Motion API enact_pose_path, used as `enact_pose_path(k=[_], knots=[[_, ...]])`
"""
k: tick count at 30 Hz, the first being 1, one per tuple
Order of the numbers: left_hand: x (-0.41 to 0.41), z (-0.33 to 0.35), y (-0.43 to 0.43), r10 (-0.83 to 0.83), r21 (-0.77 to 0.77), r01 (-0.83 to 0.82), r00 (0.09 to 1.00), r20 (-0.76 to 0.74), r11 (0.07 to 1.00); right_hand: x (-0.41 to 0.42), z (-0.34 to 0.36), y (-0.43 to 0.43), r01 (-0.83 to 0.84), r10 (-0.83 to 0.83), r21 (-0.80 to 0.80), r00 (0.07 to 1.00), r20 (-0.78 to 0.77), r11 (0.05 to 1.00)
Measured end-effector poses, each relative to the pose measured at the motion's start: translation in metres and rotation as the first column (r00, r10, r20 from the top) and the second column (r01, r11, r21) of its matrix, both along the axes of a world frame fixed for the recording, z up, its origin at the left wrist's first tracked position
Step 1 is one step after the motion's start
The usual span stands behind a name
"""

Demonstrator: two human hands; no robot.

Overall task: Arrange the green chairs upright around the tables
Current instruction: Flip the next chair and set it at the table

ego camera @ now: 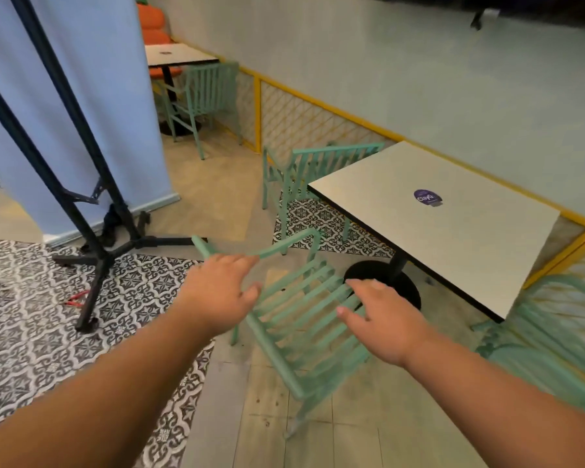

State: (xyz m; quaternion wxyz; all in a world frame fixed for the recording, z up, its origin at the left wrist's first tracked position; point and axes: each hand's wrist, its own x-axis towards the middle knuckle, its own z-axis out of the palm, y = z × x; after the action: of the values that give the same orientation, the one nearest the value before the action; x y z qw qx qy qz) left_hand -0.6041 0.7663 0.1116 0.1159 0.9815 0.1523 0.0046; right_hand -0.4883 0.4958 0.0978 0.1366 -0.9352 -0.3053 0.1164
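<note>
Item 1. Left hand (217,292): nearest the camera with its forearm. The fingers reach over the top rail of the chair and the thumb is spread wide below them. Motion blur hides whether the fingers close round the rail; cannot tell.

Item 2. Right hand (382,319): fingers spread and nearly straight, palm down on or just above the chair's slats, holding nothing.

Item 3. Green chair (301,329): slatted, tilted off upright, between the two hands, just beside the near table's black round base (402,285).

Item 4. Near table (470,251): pale square top carrying a purple sticker (428,197).

Item 5. Second green chair (304,167): upright, drawn up at the near table's far edge.

Item 6. Third green chair (554,349): lower right, at the table's near side, heavily blurred.

Item 7. Far table (179,54): a fourth green chair (206,92) upright against it, an orange seat (152,25) behind.

Item 8. Yellow mesh rail (301,119): along the wall.

Item 9. Blue banner (81,96): left, on a black stand (95,238) set on patterned floor tiles (31,315).
</note>
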Motion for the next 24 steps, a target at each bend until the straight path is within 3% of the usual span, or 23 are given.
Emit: enact_pose_path(k=[2, 8, 18, 24], knots=[[-0.003, 0.018, 0.009, 0.025, -0.002, -0.025, 1.0, 0.003, 1.0, 0.007, 0.01, 0.006, -0.004, 0.004, 0.005, 1.0, 0.03, 1.0], [-0.036, 0.018, 0.054, 0.07, -0.042, -0.072, 0.996, -0.046, 0.996, 0.0, 0.003, 0.045, 0.002, -0.003, -0.013, 0.997, -0.074, 1.0], [-0.058, 0.006, 0.218, 0.065, -0.046, -0.068, 0.996, -0.063, 0.997, -0.007, -0.017, 0.19, 0.104, -0.105, -0.019, 0.991, -0.082, 0.994], [-0.022, 0.016, 0.301, 0.031, -0.028, -0.035, 0.992, -0.121, 0.999, 0.017, -0.025, 0.263, 0.159, -0.159, -0.014, 0.982, -0.102, 0.987]])
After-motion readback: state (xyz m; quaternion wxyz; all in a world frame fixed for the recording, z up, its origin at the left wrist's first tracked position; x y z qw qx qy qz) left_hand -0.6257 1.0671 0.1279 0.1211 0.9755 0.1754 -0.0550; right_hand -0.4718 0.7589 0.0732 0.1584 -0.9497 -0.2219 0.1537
